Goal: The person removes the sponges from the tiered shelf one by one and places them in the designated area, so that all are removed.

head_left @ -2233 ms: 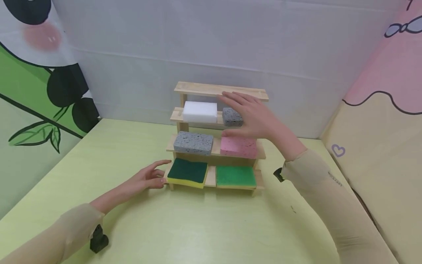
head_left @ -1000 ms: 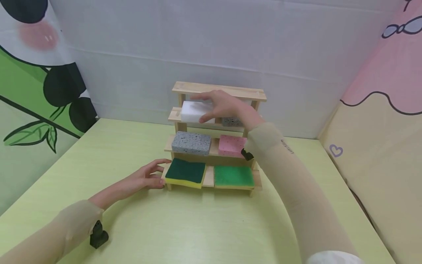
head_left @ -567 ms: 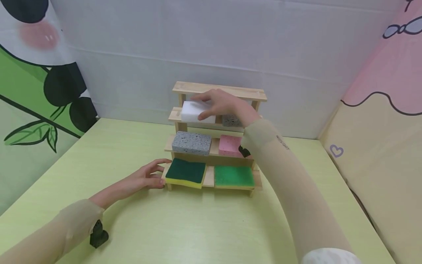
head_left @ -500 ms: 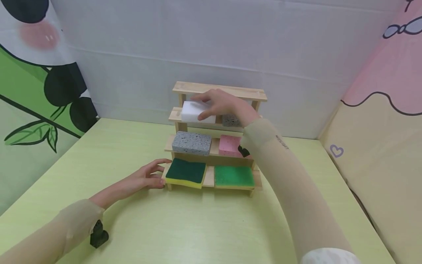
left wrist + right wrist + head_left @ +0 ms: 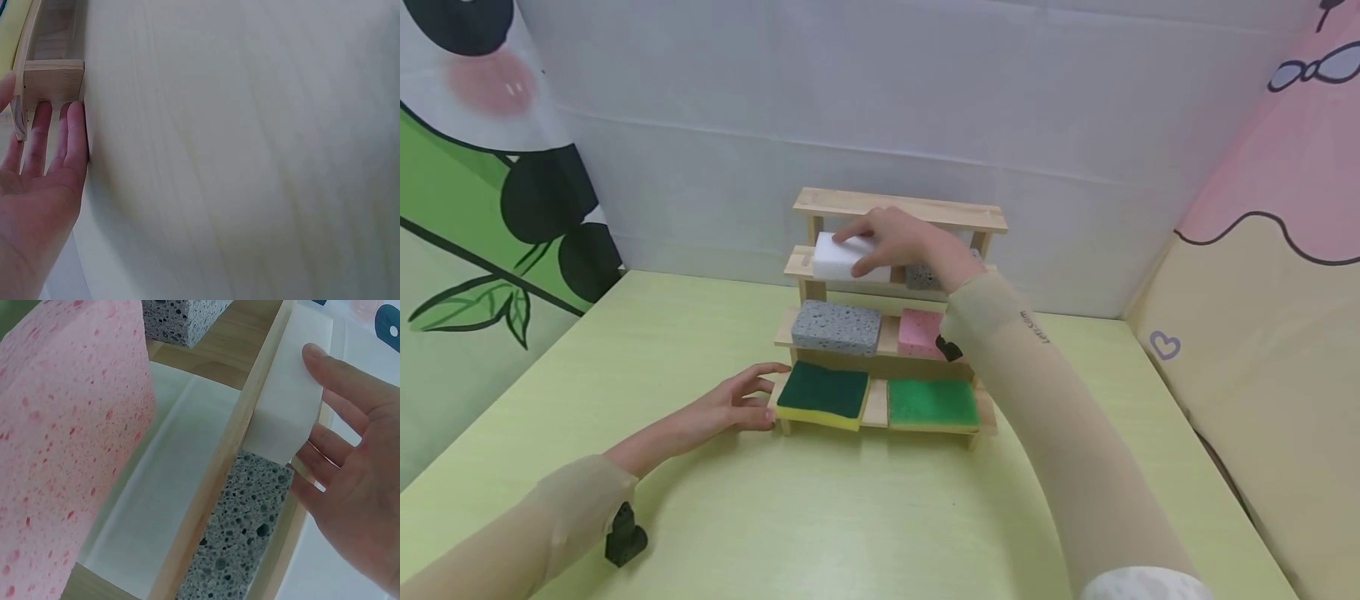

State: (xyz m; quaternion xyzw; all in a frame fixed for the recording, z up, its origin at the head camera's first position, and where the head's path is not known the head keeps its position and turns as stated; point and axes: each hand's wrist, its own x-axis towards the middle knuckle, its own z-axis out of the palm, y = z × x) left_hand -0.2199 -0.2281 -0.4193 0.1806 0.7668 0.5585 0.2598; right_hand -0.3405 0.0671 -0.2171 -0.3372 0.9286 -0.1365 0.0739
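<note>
My right hand (image 5: pixel 908 240) pinches a white sponge block (image 5: pixel 833 260) on the left of the rack's third shelf. In the right wrist view the thumb (image 5: pixel 315 353) lies against one face of the block, with the fingers on its far side. Beside it a dark grey pitted sponge (image 5: pixel 232 528) shares the shelf, partly hidden by the hand in the head view. My left hand (image 5: pixel 730 403) touches the left end of the wooden tiered rack (image 5: pixel 876 408) with mostly straight fingers, next to a dark-green and yellow scouring sponge (image 5: pixel 823 390).
On the second shelf sit a light grey sponge (image 5: pixel 837 327) and a pink sponge (image 5: pixel 919 332), partly behind the right sleeve. A green scouring sponge (image 5: pixel 933 403) lies low on the right. Behind the rack hangs a white cloth wall (image 5: pixel 715 167); the table (image 5: pixel 775 517) stretches in front.
My right hand has moved left from above the pink and dark grey sponges to the white sponge, and its fingers have closed onto it. The left hand stays at the rack's end.
</note>
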